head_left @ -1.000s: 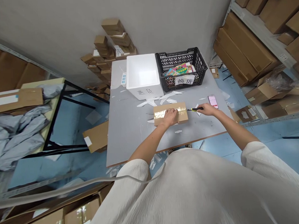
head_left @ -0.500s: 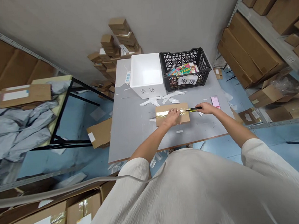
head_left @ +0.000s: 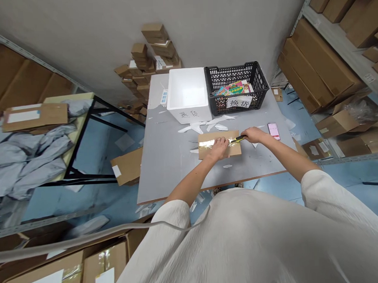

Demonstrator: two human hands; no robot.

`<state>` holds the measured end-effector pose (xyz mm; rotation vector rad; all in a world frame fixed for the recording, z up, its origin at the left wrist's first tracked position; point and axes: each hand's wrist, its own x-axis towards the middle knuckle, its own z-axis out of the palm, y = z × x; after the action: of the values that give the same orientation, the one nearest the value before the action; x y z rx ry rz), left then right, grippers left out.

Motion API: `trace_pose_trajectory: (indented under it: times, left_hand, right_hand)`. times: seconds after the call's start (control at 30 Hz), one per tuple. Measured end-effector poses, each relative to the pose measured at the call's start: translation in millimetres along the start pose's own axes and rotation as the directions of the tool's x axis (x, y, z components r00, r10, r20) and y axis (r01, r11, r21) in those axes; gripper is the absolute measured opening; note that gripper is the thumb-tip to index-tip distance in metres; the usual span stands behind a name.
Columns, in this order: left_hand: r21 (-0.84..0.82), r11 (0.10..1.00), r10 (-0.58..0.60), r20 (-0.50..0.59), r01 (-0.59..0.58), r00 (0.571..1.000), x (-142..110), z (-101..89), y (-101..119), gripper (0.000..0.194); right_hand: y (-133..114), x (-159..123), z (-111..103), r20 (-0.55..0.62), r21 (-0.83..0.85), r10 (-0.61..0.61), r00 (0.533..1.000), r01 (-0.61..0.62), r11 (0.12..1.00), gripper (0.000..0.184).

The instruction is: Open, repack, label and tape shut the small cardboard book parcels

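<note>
The box [head_left: 205, 154] lies shut on the table [head_left: 165, 167], in front of the white bin [head_left: 190, 115], with tape [head_left: 207, 143] along its top; no flap is raised. The left hand [head_left: 220, 148] rests on it, fingers bent but not closed round anything. The right hand's fingers are clamped on the knife [head_left: 240, 138], its tip at the tape; whether any is slit, I cannot tell.

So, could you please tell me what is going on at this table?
A person's left hand rests on a taped cardboard box, while the right hand holds a yellow-and-black cutter at the tape. Behind the box are a white bin and a black crate with colorful printed items inside. A phone lies to the right.
</note>
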<state>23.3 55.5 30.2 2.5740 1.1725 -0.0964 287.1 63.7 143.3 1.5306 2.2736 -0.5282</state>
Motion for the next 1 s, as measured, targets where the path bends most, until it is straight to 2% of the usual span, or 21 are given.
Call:
trace_pose_trajectory:
  times: [0.27,0.47,0.7,1.0]
  left_hand:
    - [-0.027,0.999,0.025,-0.018,-0.025,1.0,-1,2.2,-2,0.078]
    - [-0.045,0.999,0.017,0.014,-0.017,1.0,0,-0.2,-2,0.075]
    - [-0.032,0.999,0.03,0.008,-0.029,1.0,1,-0.6,-1,0.079]
    - [-0.063,0.998,0.007,0.003,-0.007,1.0,1,2.0,-1,0.079]
  right_hand:
    - [-12,3,-8,0.044,-0.089,0.002,0.999,0.002,0.996,0.04]
    - [-17,7,-10,0.057,-0.135,-0.014,0.998,0.022,0.991,0.039]
    - [-4,10,-4,0.072,-0.121,-0.017,0.997,0.026,0.992,0.038]
    - [17,5,7,0.059,0.002,0.016,0.998,-0.016,1.0,0.035]
